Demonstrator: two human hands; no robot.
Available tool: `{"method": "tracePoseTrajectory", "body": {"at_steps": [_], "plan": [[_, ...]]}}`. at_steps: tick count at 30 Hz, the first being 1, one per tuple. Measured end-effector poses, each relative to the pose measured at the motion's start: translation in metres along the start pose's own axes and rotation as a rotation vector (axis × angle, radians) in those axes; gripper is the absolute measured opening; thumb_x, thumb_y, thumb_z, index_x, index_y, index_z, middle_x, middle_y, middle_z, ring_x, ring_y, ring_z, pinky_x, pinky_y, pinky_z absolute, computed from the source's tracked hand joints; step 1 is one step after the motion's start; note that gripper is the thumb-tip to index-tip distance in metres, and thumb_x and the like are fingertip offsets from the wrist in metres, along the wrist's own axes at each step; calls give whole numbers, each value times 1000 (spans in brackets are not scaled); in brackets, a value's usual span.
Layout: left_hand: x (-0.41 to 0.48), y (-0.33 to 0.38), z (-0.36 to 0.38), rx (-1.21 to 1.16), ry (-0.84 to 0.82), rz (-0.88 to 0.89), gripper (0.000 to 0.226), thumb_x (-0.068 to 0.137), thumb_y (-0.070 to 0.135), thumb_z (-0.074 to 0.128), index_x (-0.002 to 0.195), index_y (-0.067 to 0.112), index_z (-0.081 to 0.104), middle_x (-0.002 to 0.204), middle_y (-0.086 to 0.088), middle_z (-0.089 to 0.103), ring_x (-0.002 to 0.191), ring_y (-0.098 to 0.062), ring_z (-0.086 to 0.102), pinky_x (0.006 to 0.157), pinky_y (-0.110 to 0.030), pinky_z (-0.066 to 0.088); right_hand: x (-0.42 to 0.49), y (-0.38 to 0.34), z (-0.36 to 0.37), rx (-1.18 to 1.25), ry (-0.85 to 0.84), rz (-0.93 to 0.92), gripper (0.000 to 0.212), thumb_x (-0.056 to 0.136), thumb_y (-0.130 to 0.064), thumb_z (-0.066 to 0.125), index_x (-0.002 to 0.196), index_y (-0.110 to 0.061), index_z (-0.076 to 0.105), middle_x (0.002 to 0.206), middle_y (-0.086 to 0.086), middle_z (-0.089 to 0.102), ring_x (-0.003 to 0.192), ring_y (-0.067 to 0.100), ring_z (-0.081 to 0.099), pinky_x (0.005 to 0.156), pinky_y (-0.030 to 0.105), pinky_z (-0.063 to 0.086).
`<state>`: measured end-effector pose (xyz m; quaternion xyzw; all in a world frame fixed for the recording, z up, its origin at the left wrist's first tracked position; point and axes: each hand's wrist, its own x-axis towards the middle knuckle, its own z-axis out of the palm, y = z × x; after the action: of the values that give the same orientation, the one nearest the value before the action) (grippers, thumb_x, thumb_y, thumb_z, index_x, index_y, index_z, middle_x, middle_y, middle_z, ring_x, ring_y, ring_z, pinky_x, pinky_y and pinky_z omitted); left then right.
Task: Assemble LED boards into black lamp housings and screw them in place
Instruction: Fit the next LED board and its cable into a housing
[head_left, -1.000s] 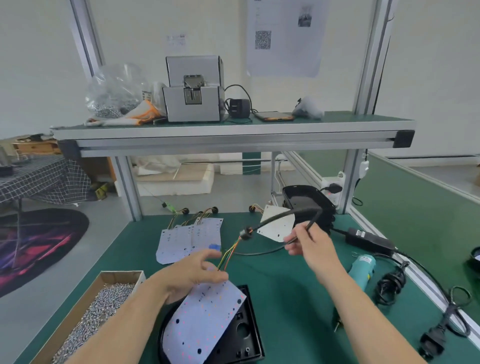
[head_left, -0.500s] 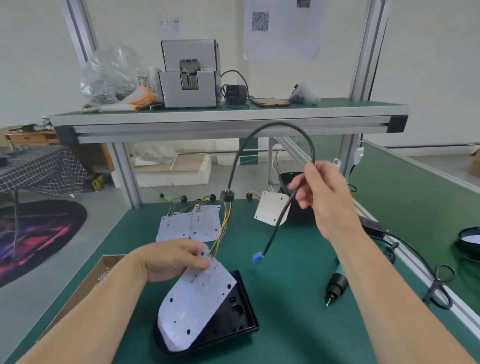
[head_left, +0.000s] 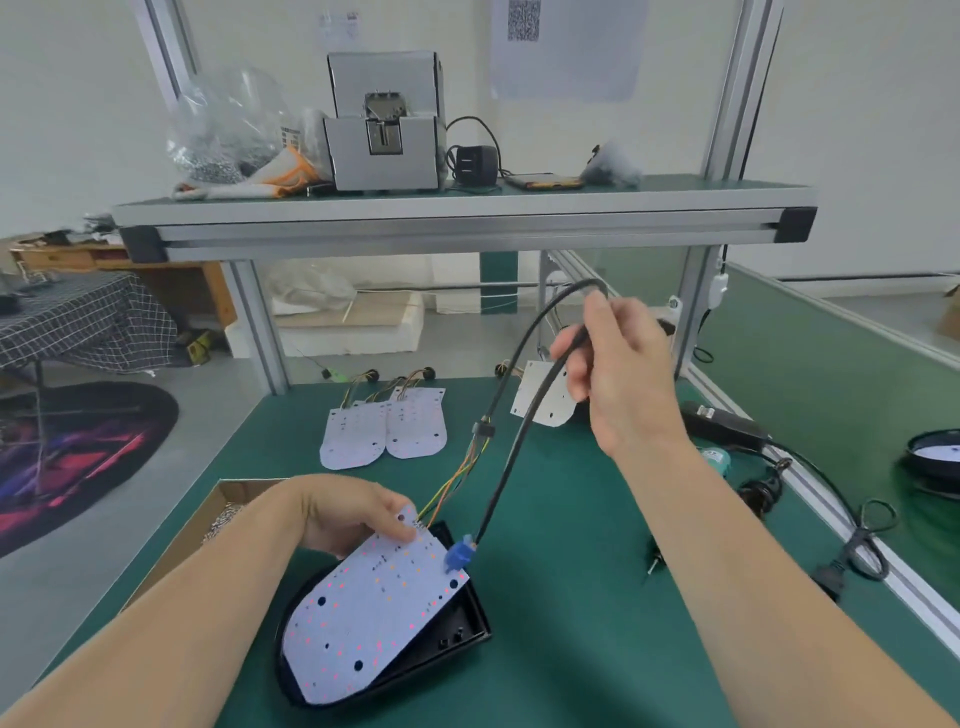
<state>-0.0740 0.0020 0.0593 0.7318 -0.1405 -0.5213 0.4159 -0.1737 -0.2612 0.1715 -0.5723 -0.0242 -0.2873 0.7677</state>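
Note:
A white LED board (head_left: 371, 613) lies tilted over a black lamp housing (head_left: 457, 631) on the green bench, near the front. My left hand (head_left: 353, 512) pinches the board's far edge, where coloured wires leave it. My right hand (head_left: 618, 374) is raised above the bench and grips the board's black cable (head_left: 511, 457), which loops up and over. The cable's blue connector (head_left: 458, 555) hangs down onto the board's right corner.
Two more LED boards (head_left: 387, 431) lie further back, another board (head_left: 543, 400) leans behind my right hand. A cardboard box of screws (head_left: 223, 514) sits at the left. An electric screwdriver (head_left: 717, 460), a power adapter (head_left: 722, 423) and cords lie right. A screw feeder (head_left: 382, 124) stands on the shelf.
My right hand has lowered the cable, so the blue connector now rests against the board. My left hand still holds the board over the housing.

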Motion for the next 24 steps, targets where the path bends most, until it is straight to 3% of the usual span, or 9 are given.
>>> {"method": "tracePoseTrajectory", "body": {"at_steps": [3,8,10,14,18,24], "plan": [[1,-22,1,-209,38,89,21,82,18,73,76,13,54,78,-6,65,72,-22,65,71,-32,53,4,9,-13,13,35,21,20,109,-22,44,93,-9,46,62,4,66,37,12,39,37,21,32],[1,-47,5,-530,35,239,43,66,21,93,92,3,64,95,-17,68,86,-30,70,82,-40,57,22,-4,-31,121,131,45,26,107,-20,47,83,-13,48,59,0,64,37,6,37,34,18,26],[3,-52,8,-640,55,280,38,72,18,87,97,2,64,98,-18,67,86,-31,71,81,-41,58,24,-6,-30,81,113,61,25,108,-21,46,84,-13,48,58,-1,63,37,5,36,33,18,25],[9,-54,15,-835,111,327,8,93,8,63,94,2,67,91,-18,71,77,-31,73,74,-41,61,13,2,-16,22,49,48,19,109,-21,44,93,-11,47,59,0,63,37,7,36,33,19,26],[14,-56,20,-891,151,382,22,92,12,55,92,3,75,92,-16,74,79,-30,74,74,-40,61,7,3,-9,-35,6,-53,14,109,-21,42,104,-8,46,61,3,64,35,11,34,34,21,27],[11,-54,26,-884,202,379,22,93,12,55,90,3,75,93,-17,73,79,-31,73,73,-41,61,-6,8,0,-101,-26,-83,16,109,-19,41,97,-9,45,63,5,64,35,13,35,35,24,27]]}}
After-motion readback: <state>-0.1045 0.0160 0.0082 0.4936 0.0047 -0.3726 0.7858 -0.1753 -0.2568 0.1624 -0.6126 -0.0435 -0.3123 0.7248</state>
